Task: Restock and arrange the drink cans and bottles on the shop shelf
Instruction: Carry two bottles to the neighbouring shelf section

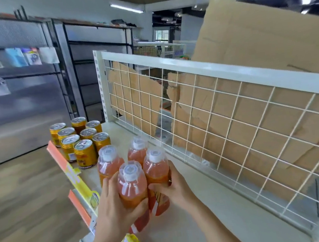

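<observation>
Fingers (110, 185) of the left hand (114, 207) are clamped round the front bottle (132, 183), and the right hand (175, 187) is wrapped the same way round the right bottle (156, 169), which touches it; each hand has one bottle. Both bottles appear to rest on the pale shelf (202, 229), whose bare run stretches away to the person's right along the wire grid (222, 119) at its back. Farther off to the left, at the shelf's end, the gold cans (80, 141) stand in a tight block two wide. Between that block and the hands, the back bottles (109, 162) stand upright just ahead of the held pair. All four bottles have their long axis vertical, with the white caps (129, 170) up. The gap to close therefore lies straight ahead of the fingers, toward the cans, and each hand is nearest its own bottle. A short forward slide would probably square the pair against the two in front.
</observation>
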A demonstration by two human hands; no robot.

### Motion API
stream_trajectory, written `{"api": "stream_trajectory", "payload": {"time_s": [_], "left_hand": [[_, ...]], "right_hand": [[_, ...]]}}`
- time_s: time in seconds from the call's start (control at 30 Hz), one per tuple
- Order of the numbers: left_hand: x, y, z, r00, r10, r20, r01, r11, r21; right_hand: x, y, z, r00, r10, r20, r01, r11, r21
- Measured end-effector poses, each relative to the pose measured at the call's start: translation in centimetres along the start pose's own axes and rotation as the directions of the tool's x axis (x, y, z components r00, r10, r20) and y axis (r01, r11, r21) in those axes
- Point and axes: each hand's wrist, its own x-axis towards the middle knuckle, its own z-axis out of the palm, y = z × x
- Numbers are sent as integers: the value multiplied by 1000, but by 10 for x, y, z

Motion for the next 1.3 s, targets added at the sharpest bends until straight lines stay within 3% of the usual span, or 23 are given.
{"api": "stream_trajectory", "payload": {"time_s": [0.3,0.6,0.73,0.9,1.07,1.3], "left_hand": [[2,-13,2,996,69,-51,-71,997,-36],[-2,-18,4,965,260,-24,-260,966,0],[-6,-17,4,961,274,-28,-273,961,36],[-18,-1,-6,941,337,-39,-338,941,-27],[-39,20,-7,880,473,43,-474,880,32],[-91,56,11,726,560,400,-580,810,-81]], "right_hand": [[6,2,14,998,16,-66,-16,1000,-8],[-16,-10,29,989,73,-130,-84,993,-80],[-45,-21,19,989,77,-124,-108,957,-268],[-96,-22,-5,969,43,-244,-169,835,-524],[-178,-34,-44,916,-13,-400,-261,737,-623],[-319,-60,-85,800,-8,-599,-472,609,-638]]}}
